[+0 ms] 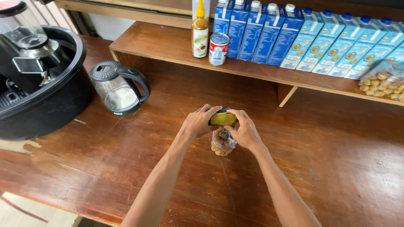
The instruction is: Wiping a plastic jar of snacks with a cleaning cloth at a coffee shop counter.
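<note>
Both hands, left (198,122) and right (245,131), close around the yellow lid (223,119) of a snack jar (221,144) standing on the bench (126,168); the lid sits on the jar, not yet off.

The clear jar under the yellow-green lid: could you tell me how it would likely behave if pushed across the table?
The jar looks tall and narrow, so it may tip rather than slide. It seems only partly filled with small biscuits, so probably light. Both hands, left hand and right hand, steady its lid.
</note>
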